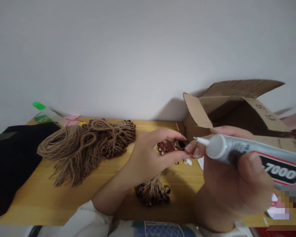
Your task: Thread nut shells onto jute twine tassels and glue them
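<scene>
My left hand pinches a small dark round piece between thumb and fingers. Wrapped in my right hand is a silver glue tube marked 7000, its white nozzle pointing left. Fingertips of my right hand meet those of my left beside the round piece. Below my left hand lies a bundle of brown cords with dark round ends. A larger heap of brown cords rests on the left of the wooden table.
An open cardboard box stands at the back right. Black cloth covers the left edge, near pink paper and a green-ended clear item. A small white scrap lies past my fingers.
</scene>
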Demonstrator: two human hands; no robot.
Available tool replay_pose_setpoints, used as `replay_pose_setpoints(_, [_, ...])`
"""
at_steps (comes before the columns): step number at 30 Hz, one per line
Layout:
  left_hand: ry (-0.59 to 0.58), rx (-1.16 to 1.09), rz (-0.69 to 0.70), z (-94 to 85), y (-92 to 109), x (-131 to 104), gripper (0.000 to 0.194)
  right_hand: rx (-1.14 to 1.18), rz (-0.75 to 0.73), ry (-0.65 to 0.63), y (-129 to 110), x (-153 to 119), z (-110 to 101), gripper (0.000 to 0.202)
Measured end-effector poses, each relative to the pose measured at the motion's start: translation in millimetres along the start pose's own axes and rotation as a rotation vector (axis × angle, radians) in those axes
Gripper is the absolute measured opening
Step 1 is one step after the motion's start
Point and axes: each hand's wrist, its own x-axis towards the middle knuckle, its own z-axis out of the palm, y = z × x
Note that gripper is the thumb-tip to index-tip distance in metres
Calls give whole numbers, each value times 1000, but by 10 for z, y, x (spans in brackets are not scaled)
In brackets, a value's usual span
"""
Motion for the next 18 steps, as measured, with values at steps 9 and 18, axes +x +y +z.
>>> replay_pose_setpoints(9, [-85, -255, -274, -8, -13, -11, 25, -10, -30, 30, 44, 97, -24, 26])
replay_pose_setpoints(18, [-9, -156, -86, -10, -46, -15, 23, -43, -15, -20, 32, 127, -81, 25])
